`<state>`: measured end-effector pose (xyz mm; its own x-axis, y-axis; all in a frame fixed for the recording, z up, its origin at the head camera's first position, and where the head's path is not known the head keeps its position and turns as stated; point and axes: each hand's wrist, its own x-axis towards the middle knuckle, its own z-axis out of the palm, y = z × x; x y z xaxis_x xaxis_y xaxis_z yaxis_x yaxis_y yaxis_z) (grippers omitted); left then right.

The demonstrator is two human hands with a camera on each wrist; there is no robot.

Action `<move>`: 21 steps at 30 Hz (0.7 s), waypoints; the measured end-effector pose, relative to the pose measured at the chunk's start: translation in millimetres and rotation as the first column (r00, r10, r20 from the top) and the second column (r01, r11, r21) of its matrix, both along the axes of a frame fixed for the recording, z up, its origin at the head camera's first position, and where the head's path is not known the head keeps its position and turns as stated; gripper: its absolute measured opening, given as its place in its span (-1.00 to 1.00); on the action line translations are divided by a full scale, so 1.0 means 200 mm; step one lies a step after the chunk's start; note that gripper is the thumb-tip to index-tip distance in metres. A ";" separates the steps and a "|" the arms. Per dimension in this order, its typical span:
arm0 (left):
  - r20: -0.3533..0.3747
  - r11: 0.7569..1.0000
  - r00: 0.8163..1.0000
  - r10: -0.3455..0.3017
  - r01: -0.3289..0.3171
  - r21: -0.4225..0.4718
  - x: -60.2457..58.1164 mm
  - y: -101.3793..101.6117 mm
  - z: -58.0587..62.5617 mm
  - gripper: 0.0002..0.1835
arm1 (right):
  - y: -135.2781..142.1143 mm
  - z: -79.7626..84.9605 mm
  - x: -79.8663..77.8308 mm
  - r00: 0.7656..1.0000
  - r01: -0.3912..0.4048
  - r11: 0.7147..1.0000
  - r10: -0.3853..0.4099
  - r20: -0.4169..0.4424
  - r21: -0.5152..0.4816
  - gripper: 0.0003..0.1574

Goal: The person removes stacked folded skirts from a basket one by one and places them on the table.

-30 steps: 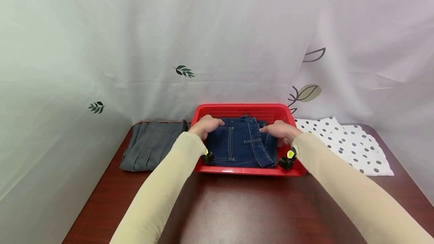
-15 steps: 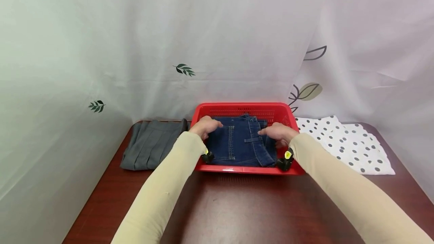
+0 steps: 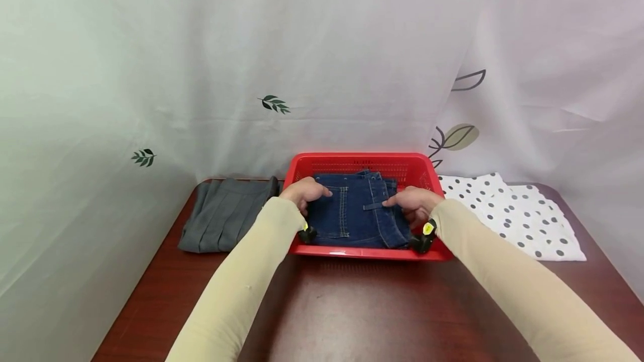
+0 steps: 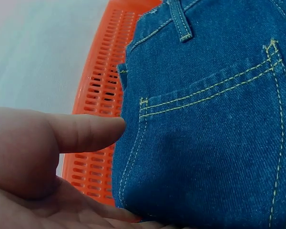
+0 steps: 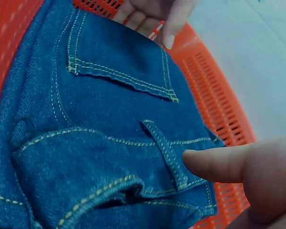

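A folded pair of blue jeans (image 3: 354,214) lies in a red plastic basket (image 3: 347,252). In the head view my left hand (image 3: 306,189) is at the left side of the jeans, its thumb straight over the denim. The left wrist view shows its fingers low along the jeans' edge, partly out of frame. My right hand (image 3: 416,200) is at the waistband on the right, thumb pointing at a belt loop (image 5: 164,151). Its other fingers are mostly hidden. A stitched back pocket (image 4: 205,95) faces up between the hands.
Left of the basket lies a folded grey pleated garment (image 3: 226,214). To the right is a white cloth with dark dots (image 3: 513,214). Everything stands on a dark red-brown table (image 3: 352,306), with a pale curtain (image 3: 352,71) behind and at the sides.
Both hands have come down slightly toward the near side of the basket, and the right has shifted a little left. The jeans and basket stay in place.
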<state>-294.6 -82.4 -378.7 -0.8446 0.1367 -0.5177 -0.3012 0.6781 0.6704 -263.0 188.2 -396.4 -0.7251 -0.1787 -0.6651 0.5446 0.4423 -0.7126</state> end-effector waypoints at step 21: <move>0.037 1.000 0.999 -0.012 0.013 -0.016 -0.01 0.00 -0.03 -0.37 | -0.05 -0.04 -0.02 0.989 0.077 0.962 -0.042 0.139 -0.262 -0.49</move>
<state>-296.8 -81.9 -383.9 -0.8231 0.1387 -0.5507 -0.3169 0.6925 0.6481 -267.9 178.1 -403.6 -0.6495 -0.3215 -0.6890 0.6606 0.2102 -0.7208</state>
